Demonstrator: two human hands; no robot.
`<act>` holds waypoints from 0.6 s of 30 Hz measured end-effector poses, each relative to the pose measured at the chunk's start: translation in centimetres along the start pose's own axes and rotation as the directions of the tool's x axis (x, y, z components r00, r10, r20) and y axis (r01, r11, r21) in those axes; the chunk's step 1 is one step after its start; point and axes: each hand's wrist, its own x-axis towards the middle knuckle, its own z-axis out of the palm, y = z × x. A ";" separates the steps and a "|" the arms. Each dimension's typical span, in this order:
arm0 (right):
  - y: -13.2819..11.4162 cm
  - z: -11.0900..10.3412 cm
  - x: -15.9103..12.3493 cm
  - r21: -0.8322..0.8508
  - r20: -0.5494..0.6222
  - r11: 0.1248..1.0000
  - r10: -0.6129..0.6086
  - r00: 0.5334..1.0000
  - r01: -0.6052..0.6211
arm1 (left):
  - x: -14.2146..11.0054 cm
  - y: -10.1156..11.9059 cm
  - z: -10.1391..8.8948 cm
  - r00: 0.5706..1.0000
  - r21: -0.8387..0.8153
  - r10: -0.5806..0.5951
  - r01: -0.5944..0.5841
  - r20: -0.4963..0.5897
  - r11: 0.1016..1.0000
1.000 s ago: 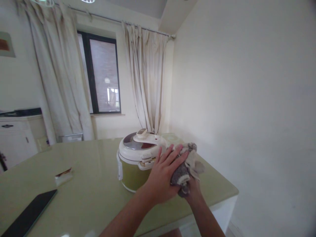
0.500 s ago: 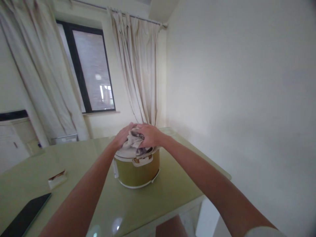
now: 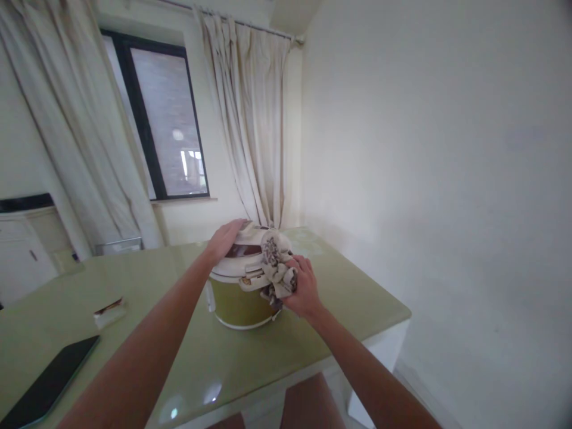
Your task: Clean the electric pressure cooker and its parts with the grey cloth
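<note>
A rice cooker [image 3: 241, 304] with a green body and a white lid stands upright on the table. My left hand [image 3: 227, 239] lies over the left side of its lid, fingers stretched out toward the back and touching it. On the other side, my right hand [image 3: 304, 287] is closed round a crumpled cloth [image 3: 282, 279], cream with dark patches. The cloth touches the cooker's front right side by the lid rim and covers part of the front handle [image 3: 251, 282]. My right fingertips are partly hidden by the cloth.
The glossy green table [image 3: 348, 298] ends at a right edge near the white wall [image 3: 424, 179]. At the left lie a dark tablet-like slab [image 3: 51, 381] and a small pale packet [image 3: 109, 313]. Curtains [image 3: 250, 119] and a window [image 3: 170, 119] are behind.
My right hand has moved with the cloth from the lid's top down to the cooker's front right side. My left hand stays on the lid, now without the cloth under it.
</note>
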 end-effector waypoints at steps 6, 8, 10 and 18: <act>-1.7 -1.5 6.1 -0.172 0.228 0.965 -0.156 0.961 0.198 | -0.4 0.1 -0.2 0.999 0.015 0.031 -0.031 0.015 0.999; -2.1 -2.4 7.5 -0.198 0.336 0.942 -0.195 0.922 0.271 | -0.5 0.0 -0.2 0.999 0.035 0.036 -0.037 0.020 0.999; -2.2 -3.1 7.5 -0.209 0.400 0.927 -0.209 0.892 0.311 | -0.5 -0.1 -0.3 0.999 0.059 0.033 -0.034 0.023 0.998; -1.2 -4.5 1.3 -0.145 0.456 0.980 -0.058 0.888 0.139 | -0.5 -0.1 -0.1 0.999 0.132 0.035 -0.039 0.033 0.990</act>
